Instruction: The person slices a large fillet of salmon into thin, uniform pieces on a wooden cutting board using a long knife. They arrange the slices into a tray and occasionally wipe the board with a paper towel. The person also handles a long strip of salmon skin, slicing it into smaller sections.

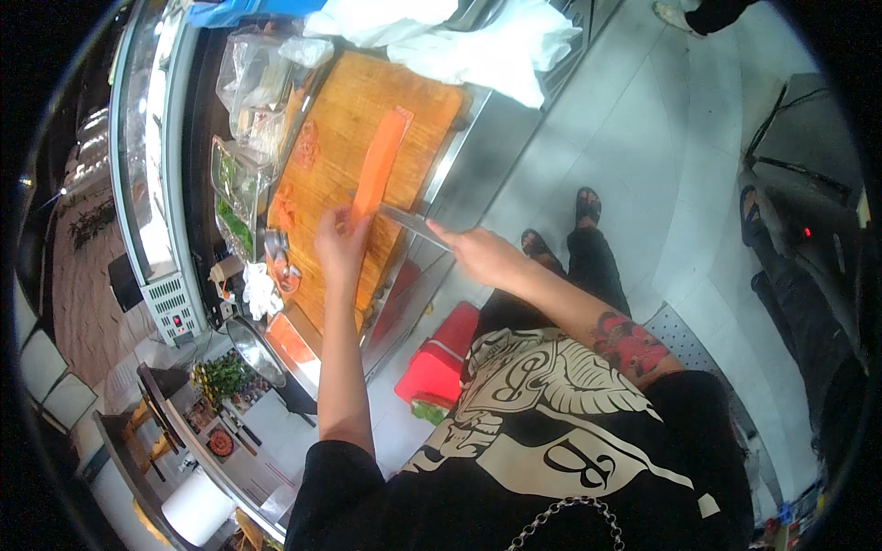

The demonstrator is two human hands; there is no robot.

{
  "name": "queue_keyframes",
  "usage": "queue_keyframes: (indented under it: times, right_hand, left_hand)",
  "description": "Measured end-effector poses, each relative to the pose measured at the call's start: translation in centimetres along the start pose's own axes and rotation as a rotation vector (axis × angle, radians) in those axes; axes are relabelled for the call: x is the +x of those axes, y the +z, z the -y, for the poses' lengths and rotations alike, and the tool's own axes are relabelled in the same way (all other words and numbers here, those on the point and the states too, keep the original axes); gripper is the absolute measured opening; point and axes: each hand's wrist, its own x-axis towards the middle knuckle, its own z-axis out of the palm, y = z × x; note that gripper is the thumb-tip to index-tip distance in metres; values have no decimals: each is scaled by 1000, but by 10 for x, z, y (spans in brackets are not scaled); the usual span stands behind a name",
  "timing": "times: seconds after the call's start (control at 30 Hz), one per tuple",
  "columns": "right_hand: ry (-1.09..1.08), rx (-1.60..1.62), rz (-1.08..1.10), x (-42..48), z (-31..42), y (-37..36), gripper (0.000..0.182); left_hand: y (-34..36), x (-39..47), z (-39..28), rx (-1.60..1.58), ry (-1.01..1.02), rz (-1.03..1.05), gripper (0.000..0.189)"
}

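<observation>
A long strip of orange salmon [380, 160] lies lengthwise on a wooden cutting board [344, 96]. My left hand [341, 237] holds its near end, with the fingertips around the flesh. In my right hand [486, 255] is a knife [417, 226], gripped by its handle. The blade points left, and its tip is at the strip's near right edge, close to my left fingers; whether it cuts in cannot be told. Small salmon scraps [283, 206] and thin pinkish trimmings [306, 144] lie along the board's left side.
Left of the board stand a clear container with greens [234, 224] and plastic bags [255, 69]. A tray of orange fish [293, 337] sits nearer me. White plastic bags [482, 48] cover the far end. Below the counter is a red bin [441, 365]. Another person's leg [792, 303] shows at right.
</observation>
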Motion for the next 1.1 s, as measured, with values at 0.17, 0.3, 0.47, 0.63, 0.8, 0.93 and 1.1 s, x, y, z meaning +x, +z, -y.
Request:
queue_keyframes:
  times: [0.17,0.3,0.47,0.63,0.8,0.93,1.1]
  right_hand:
    - [76,3,68,-9,5,14,66]
    - [76,3,73,9,11,24,62]
    - [71,10,82,-12,6,31,68]
    - [55,-49,69,3,20,40,63]
    - [23,-96,55,2,15,57,65]
    - [51,-56,94,-16,18,59,69]
    - [70,-45,120,7,29,73,67]
  left_hand:
    - [-5,-7,4,4,10,-7,32]
    - [-5,-16,9,-25,24,0,34]
    - [-10,-20,27,37,55,34,35]
    - [-17,-27,31,13,89,28,36]
    - [-20,-31,49,42,118,20,35]
    - [-21,-38,65,33,121,4,35]
    - [-24,-47,74,70,91,0,37]
